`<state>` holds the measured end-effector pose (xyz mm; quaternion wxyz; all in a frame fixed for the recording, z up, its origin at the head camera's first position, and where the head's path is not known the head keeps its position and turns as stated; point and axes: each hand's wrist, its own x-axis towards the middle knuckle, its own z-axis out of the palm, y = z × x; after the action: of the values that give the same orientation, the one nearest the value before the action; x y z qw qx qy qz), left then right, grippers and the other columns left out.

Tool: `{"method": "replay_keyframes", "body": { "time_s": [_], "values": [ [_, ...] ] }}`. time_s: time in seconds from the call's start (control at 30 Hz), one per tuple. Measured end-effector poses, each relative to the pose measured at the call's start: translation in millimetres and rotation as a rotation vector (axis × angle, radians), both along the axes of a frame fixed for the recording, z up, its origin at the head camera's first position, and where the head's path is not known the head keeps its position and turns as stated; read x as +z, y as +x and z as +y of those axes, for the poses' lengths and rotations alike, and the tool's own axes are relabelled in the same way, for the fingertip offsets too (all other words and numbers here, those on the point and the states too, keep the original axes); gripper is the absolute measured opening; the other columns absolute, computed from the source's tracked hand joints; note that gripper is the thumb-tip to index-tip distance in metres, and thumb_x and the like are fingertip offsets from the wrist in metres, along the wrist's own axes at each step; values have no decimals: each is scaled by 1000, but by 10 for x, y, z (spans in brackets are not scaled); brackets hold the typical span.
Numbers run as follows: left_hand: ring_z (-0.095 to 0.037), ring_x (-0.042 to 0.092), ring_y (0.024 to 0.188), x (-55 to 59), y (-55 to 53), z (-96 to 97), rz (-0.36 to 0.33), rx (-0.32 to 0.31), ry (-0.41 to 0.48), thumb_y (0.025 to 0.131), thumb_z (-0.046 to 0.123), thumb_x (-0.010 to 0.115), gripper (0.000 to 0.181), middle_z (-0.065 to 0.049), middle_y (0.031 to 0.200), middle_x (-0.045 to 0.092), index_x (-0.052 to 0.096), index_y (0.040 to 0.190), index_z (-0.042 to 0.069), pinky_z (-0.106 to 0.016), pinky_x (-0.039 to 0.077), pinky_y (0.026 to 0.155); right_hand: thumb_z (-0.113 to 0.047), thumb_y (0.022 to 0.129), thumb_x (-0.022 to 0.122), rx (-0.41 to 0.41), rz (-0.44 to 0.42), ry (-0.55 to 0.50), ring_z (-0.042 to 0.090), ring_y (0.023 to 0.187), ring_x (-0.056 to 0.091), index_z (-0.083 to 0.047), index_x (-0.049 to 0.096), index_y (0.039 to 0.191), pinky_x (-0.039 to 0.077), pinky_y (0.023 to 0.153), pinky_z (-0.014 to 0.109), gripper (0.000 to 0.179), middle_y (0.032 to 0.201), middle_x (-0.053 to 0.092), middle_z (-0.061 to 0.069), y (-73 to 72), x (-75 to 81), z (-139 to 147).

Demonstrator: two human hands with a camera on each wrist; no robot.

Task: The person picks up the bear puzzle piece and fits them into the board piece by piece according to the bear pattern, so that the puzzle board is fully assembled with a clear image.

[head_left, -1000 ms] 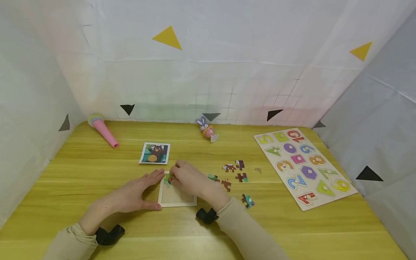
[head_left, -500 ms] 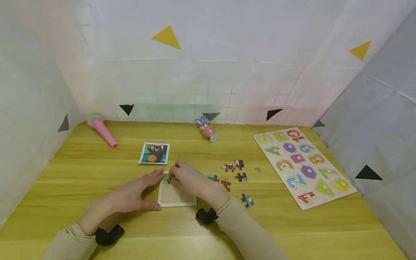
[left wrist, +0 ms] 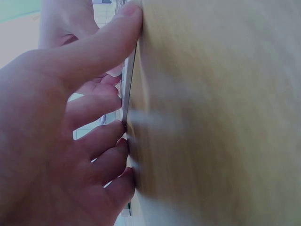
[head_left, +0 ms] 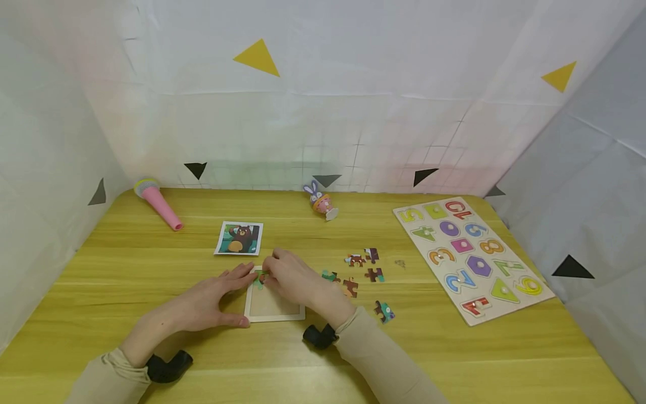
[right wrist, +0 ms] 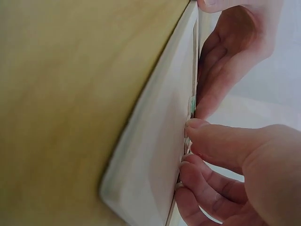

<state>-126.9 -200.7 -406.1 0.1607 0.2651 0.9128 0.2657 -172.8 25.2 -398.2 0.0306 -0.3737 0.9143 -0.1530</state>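
Hanging round three sides: white sheets [head_left: 353,90] with yellow triangles [head_left: 259,59] and black triangles [head_left: 572,268]. Wood-grain table [head_left: 252,373] below. Number board [head_left: 461,261] angled by surface's right edge. Left hand [head_left: 209,300] spread, thumb and fingertips along left edge of puzzle tray [head_left: 276,319], which lies mid-surface; right hand [head_left: 294,279] pinches a puzzle piece [right wrist: 188,144] near tray's far-left corner. Pink microphone [head_left: 160,205] near surface's far-left corner. Bear card [head_left: 239,239] past tray's far edge. Rabbit figure [head_left: 321,202] near surface's far edge. Loose pieces [head_left: 351,288] between tray and board.

Makeshift tabletop booth: 3 pale sheet walls [head_left: 363,67] with triangles [head_left: 258,58] around a wood-grain table [head_left: 272,359].
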Motion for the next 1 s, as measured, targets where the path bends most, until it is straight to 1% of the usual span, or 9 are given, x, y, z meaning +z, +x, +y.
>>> {"method": "replay_keyframes", "body": {
  "time_s": [0.23,0.47,0.6,0.7,0.83,1.0],
  "values": [
    [-57,25,142,-8,-4,4,4,0,-9,83,60,72,93,-10,166,20,37,156,15,-70,28,110,-22,99,65,-21,-9,-5,12,82,55,-7,69,112,48,72,21,21,99,61,4,-4,2,-11],
    [-57,24,142,-12,-5,5,2,-2,-10,83,61,71,93,-9,167,19,37,156,15,-72,27,109,-21,99,64,-30,-75,-26,12,85,56,-7,69,113,50,76,22,21,100,60,3,-17,12,9],
    [-56,24,143,-5,-3,12,14,-9,-15,83,61,70,92,-7,167,18,37,156,15,-73,28,108,-21,99,65,-32,-92,-34,12,86,57,-7,69,114,50,77,22,21,101,61,4,-22,12,15],
    [-50,23,147,-1,-3,20,26,-27,-14,84,60,70,91,-6,167,19,37,156,13,-70,29,110,-20,98,65,-30,-88,-41,12,87,58,-6,69,114,51,77,21,21,101,61,4,-27,3,12],
    [-39,23,150,7,-6,27,41,-63,-11,87,56,70,87,-5,166,24,39,155,12,-62,31,114,-19,98,66,-29,-82,-46,13,87,60,-6,69,114,51,77,21,21,102,62,5,-25,3,9],
    [-33,32,147,13,-8,29,52,-97,-17,88,55,68,82,-5,164,27,41,154,14,-56,37,111,-18,98,65,-35,-91,-48,13,87,59,-6,69,114,51,77,21,21,102,62,5,-22,-1,9]
  ]
}}
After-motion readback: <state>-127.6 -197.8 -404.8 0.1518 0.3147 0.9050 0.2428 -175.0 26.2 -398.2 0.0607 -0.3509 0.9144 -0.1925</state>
